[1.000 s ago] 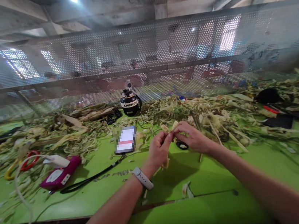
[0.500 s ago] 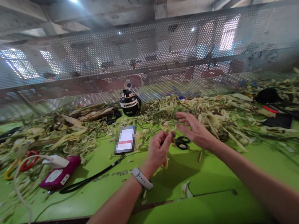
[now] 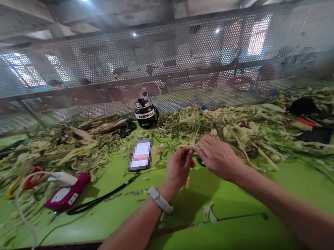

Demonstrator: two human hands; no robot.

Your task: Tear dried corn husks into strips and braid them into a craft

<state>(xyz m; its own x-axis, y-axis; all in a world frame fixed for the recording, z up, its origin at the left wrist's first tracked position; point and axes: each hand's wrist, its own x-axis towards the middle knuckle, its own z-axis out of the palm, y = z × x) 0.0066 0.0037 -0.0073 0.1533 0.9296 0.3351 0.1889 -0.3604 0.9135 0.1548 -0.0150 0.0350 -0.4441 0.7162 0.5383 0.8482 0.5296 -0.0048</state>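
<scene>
My left hand (image 3: 178,166), with a pale watch band on the wrist, is closed with its fingertips pinched on a thin, pale strip of corn husk (image 3: 193,148). My right hand (image 3: 217,155) meets it fingertip to fingertip, its thumb and index finger pinched on the same strip. Most of the strip is hidden by the fingers. Just behind the right fingers, the black handle of a pair of scissors (image 3: 200,162) shows in part. Below the hands, a few husk scraps (image 3: 209,213) lie on the green table (image 3: 112,226).
Heaps of husk strips (image 3: 244,127) spread along the back. A phone (image 3: 140,155) with a black strap lies left of my hands. Further left is a purple power adapter (image 3: 68,191) with a white plug and cable. A black bottle (image 3: 146,113) stands before the perforated screen (image 3: 163,51).
My right hand has moved left and down to meet my left hand, and its spread fingers have closed into a pinch. It now covers most of the scissors. My left hand stays nearly in place.
</scene>
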